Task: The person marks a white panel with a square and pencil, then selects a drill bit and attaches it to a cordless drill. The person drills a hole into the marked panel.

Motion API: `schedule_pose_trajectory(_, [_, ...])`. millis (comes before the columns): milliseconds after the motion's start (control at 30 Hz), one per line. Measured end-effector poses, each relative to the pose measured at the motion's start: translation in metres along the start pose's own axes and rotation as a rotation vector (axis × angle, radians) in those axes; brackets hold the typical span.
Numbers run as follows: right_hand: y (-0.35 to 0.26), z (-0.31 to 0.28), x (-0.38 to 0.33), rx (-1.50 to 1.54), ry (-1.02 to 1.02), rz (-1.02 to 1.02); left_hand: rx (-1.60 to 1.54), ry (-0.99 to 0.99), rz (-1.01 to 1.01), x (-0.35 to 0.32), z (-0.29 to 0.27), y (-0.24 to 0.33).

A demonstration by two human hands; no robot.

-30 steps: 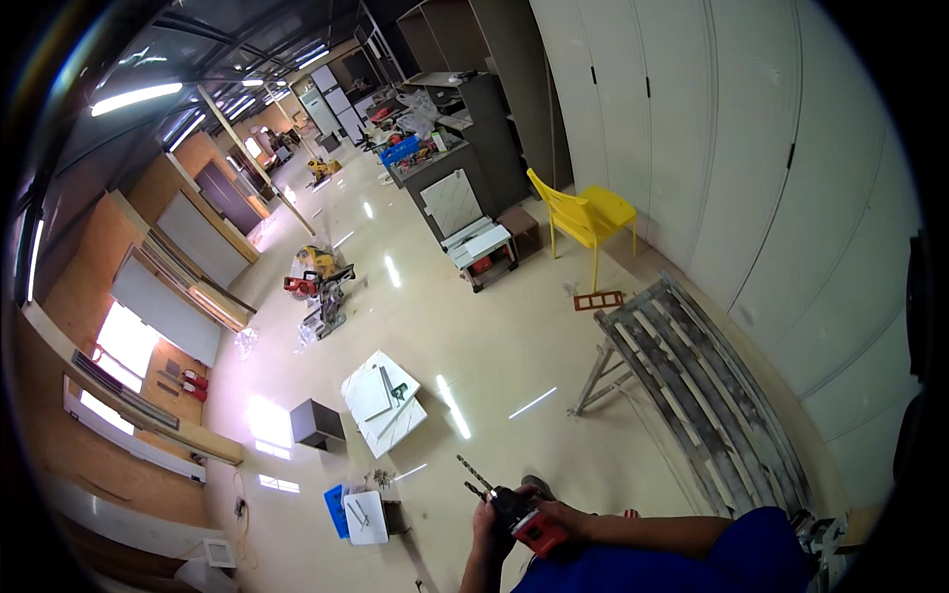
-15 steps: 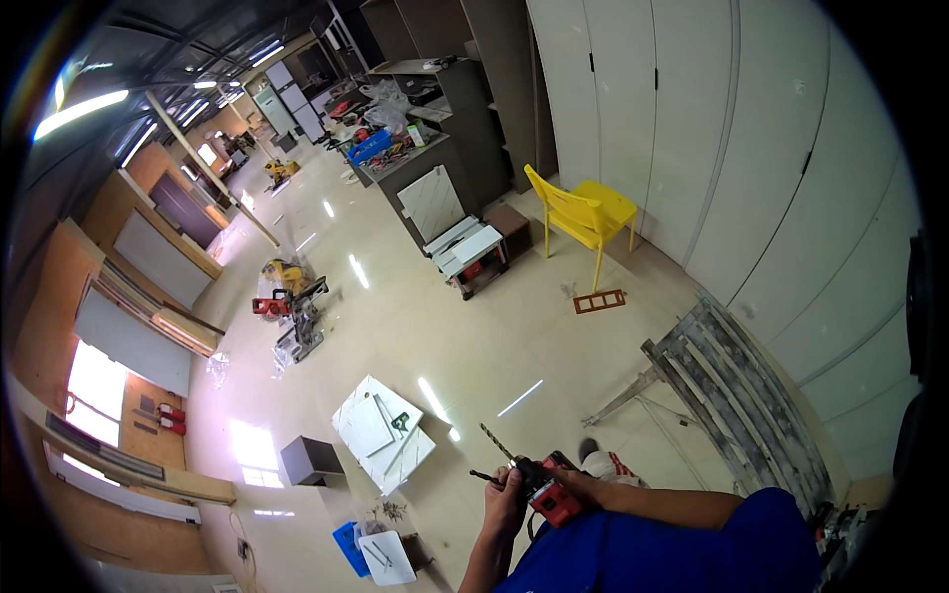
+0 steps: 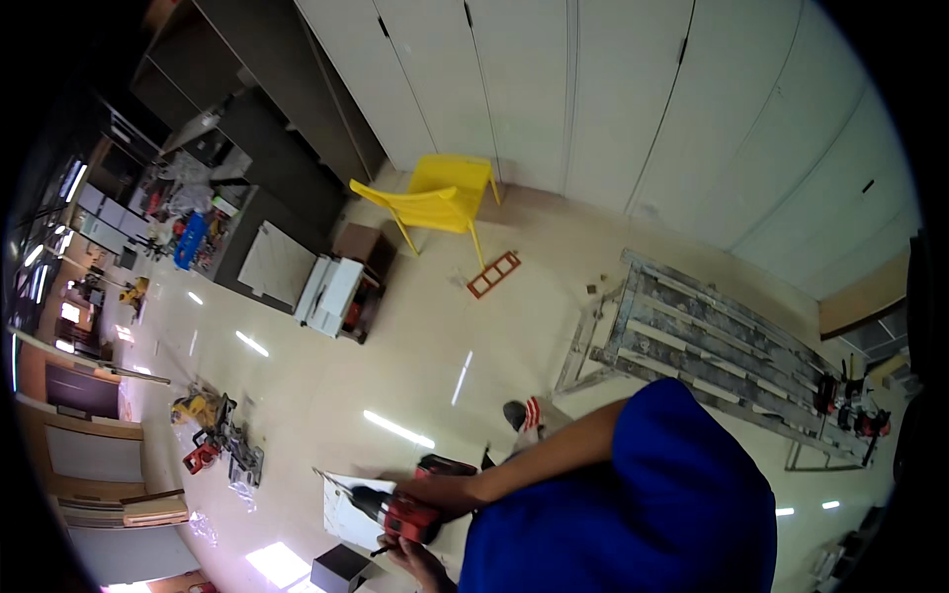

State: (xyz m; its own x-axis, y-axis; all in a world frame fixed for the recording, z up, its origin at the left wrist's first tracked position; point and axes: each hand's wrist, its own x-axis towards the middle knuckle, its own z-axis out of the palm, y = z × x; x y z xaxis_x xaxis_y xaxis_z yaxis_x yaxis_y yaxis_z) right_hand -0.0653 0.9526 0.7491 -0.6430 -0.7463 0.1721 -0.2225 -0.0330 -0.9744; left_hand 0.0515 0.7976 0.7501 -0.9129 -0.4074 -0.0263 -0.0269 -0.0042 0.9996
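Observation:
My right hand [image 3: 443,491] is wrapped round the handle of a red and black cordless drill [image 3: 408,518]. From its black chuck a long drill bit [image 3: 333,480] points left, over white boards [image 3: 348,524]. Just below the drill is my left hand [image 3: 415,559], its fingers closed on a short dark drill bit [image 3: 379,551] whose tip sticks out to the left. The left palm is partly hidden, and whether that hand touches the drill body I cannot tell.
A paint-stained slatted bench [image 3: 707,331] stands at right, with power tools [image 3: 860,410] at its far end. Ahead are a yellow chair [image 3: 435,203], a red-brown slotted frame [image 3: 493,276] and a table saw [image 3: 331,296]. A mitre saw [image 3: 232,440] and a dark box [image 3: 343,567] are at left.
My view has swung to the right, so the bench shows more fully. The drill now points more to the left, and my left hand has gone from beside the chuck to below the drill.

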Motion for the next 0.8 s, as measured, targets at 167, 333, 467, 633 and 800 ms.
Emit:
schedule_pose_trajectory(167, [-0.015,-0.028,0.073,0.149,0.245,0.034,0.225,-0.182,0.154,0.050,0.004,-0.026])
schedule_pose_trajectory(333, [0.003,-0.033,0.131,0.243,0.200,0.129,0.062,-0.134,-0.041,0.145,0.027,-0.012])
schedule_pose_trajectory(467, [0.008,-0.074,0.185,0.213,-0.097,0.357,0.159,-0.322,-0.026,0.228,0.011,-0.031])
schedule_pose_trajectory(633, [0.005,-0.128,0.190,0.621,0.231,0.349,0.350,-0.619,0.109,0.295,0.002,-0.033])
schedule_pose_trajectory(800, [-0.017,-0.159,0.248,0.457,0.260,0.568,0.499,-0.764,0.431,0.364,-0.002,0.001])
